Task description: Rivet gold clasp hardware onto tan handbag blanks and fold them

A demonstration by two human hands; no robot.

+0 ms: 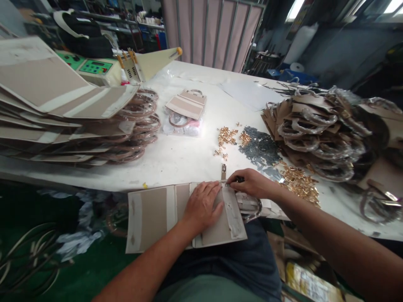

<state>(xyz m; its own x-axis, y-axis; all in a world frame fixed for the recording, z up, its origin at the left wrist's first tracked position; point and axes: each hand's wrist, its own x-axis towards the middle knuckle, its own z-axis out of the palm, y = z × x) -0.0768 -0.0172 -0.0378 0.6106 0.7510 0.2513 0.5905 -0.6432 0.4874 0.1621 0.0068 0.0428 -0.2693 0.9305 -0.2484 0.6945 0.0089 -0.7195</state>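
A flat beige panel with pale strips lies over the table's front edge and the lap. My left hand rests on its middle with the fingers spread. At the panel's upper right corner, my right hand is closed in a pinch around a small dark object, too small to identify. A strap with a metal piece sticks up from the panel's top edge, beside the right fingertips. A plastic-wrapped handle shows at the panel's right side.
Stacked panels with wrapped handles fill the left. Gold metal pieces and dark flakes lie mid-table, with more gold pieces near my right forearm. Wrapped handles are piled at the right. A bagged panel lies farther back.
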